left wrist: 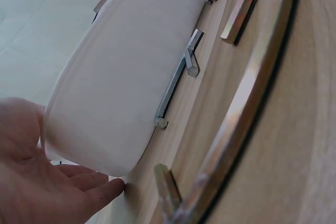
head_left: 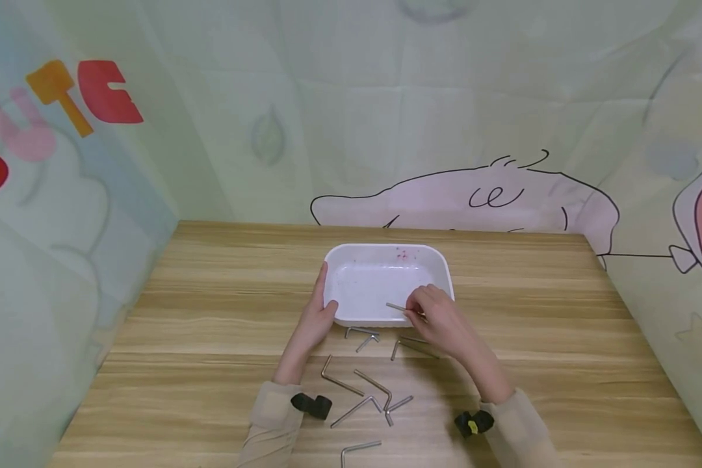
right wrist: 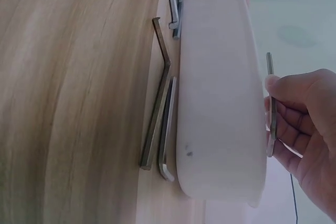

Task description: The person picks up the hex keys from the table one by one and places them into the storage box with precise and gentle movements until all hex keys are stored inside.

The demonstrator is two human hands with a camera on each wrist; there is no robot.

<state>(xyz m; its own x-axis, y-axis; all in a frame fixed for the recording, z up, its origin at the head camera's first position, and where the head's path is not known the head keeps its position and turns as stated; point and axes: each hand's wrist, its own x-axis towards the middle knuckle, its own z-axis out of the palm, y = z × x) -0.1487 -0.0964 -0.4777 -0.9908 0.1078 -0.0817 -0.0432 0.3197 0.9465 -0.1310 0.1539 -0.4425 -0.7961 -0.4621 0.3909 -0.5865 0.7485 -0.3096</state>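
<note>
A white plastic tray (head_left: 359,286) stands on the wooden table, some small red specks on its far inner wall. My left hand (head_left: 317,318) grips its left end, thumb over the rim and fingers along the outside; the left wrist view shows this hand (left wrist: 58,182) round the tray's end. Above the tray's near right part, my right hand (head_left: 441,318) pinches an L-shaped hex key (head_left: 395,307). In the right wrist view the thumb presses the hex key (right wrist: 273,111) against the fingers, beside the tray's rim. No other hex key shows inside the tray.
Several L-shaped hex keys lie on the table (head_left: 222,312): some close to the tray's near side, like one hex key (head_left: 418,350), others nearer me, such as another hex key (head_left: 359,446). A printed cloth backdrop (head_left: 351,130) hangs behind the table and at both sides.
</note>
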